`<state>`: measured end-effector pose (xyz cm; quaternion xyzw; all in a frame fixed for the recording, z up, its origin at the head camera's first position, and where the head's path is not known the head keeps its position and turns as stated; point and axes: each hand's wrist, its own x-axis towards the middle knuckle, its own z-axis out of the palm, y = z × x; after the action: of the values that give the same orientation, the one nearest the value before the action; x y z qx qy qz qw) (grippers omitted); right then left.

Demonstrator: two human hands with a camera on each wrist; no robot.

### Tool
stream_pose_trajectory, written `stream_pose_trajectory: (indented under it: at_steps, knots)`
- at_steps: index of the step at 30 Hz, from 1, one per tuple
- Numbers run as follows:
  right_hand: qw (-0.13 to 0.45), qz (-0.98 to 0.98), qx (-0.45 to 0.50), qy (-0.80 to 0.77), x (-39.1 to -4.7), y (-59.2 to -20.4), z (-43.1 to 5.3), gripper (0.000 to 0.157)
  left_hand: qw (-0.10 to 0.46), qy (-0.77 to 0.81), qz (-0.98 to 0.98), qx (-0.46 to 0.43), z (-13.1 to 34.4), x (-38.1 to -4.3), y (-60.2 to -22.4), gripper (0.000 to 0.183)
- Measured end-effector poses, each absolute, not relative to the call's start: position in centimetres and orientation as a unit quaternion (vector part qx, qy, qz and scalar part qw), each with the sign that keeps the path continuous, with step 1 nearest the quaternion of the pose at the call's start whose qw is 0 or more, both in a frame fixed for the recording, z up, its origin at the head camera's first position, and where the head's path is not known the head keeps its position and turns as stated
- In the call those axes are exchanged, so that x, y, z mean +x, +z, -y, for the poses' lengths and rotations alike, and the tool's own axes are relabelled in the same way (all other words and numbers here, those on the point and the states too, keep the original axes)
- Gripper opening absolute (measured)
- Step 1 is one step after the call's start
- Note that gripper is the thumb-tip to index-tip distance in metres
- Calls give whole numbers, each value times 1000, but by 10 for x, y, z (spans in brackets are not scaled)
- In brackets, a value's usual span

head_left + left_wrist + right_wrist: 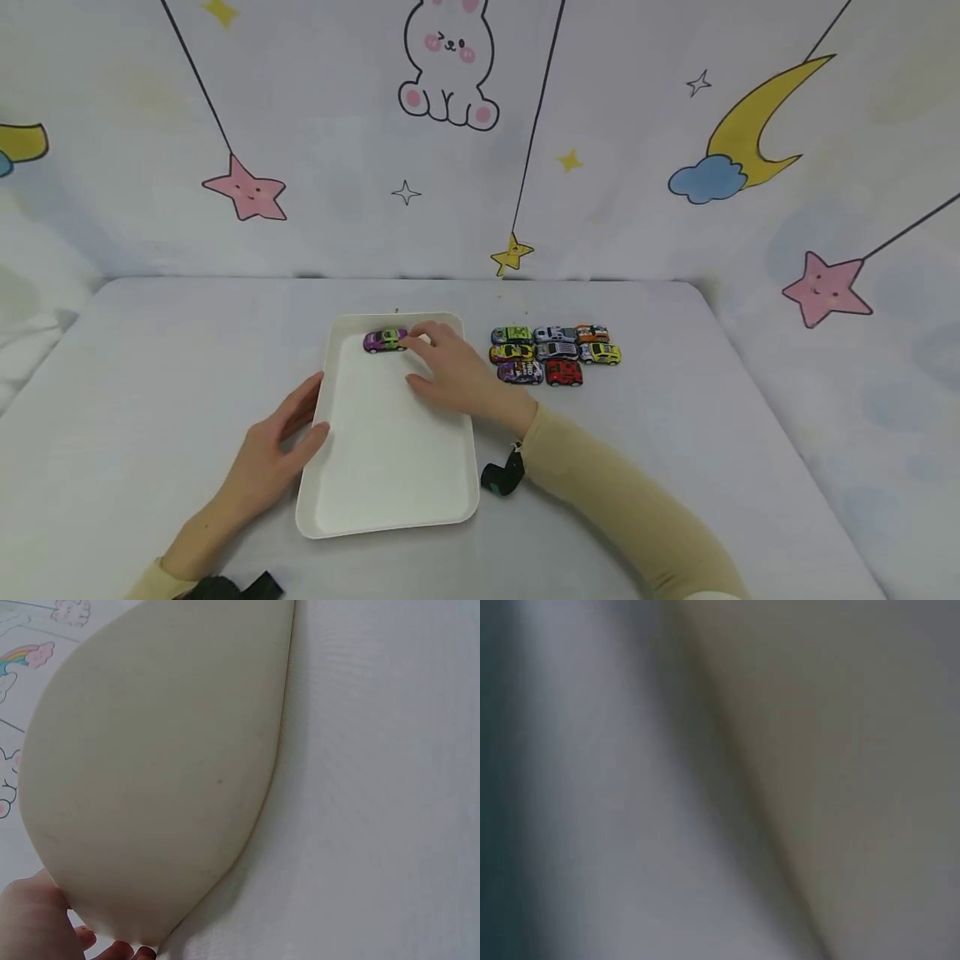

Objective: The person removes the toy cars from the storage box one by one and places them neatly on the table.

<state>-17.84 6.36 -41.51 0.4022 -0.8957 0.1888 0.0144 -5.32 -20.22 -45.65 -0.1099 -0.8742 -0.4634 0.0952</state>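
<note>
A white tray [397, 458] lies lengthwise on the table, with a purple and green toy car [384, 340] near its far end. My left hand [258, 462] holds the tray's left side, thumb at the rim and fingers along the wall. In the left wrist view, part of that hand [37, 922] shows beside the tray wall [157, 772]. Over the tray reaches my right hand [461, 375]. Its forefinger touches the car's right end, while the thumb stays apart from the car. The right wrist view is too blurred to show the hand.
Several toy cars [557, 352] sit close together in rows to the right of the tray. A red one [564, 372] is in the nearest row. The white table [637, 467] meets a patterned cloth backdrop [337, 233] at its far edge.
</note>
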Motion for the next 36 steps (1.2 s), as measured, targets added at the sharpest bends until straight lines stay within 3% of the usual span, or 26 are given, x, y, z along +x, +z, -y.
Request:
stream_pose_trajectory:
  at_steps: [6,20,31,36]
  knots:
    - [40,912,406,49,-176,-421,-55,62,87,-456,880,-105,201,-53,-459,64]
    - [64,905,420,16,-175,-423,-53,58,83,-452,882,-101,202,-54,-460,64]
    - [-35,924,379,31,-181,-416,-48,67,83,-454,881,-101,203,-55,-460,65]
    - [-44,925,377,32,-183,-414,-46,65,83,-456,880,-101,203,-55,-461,65]
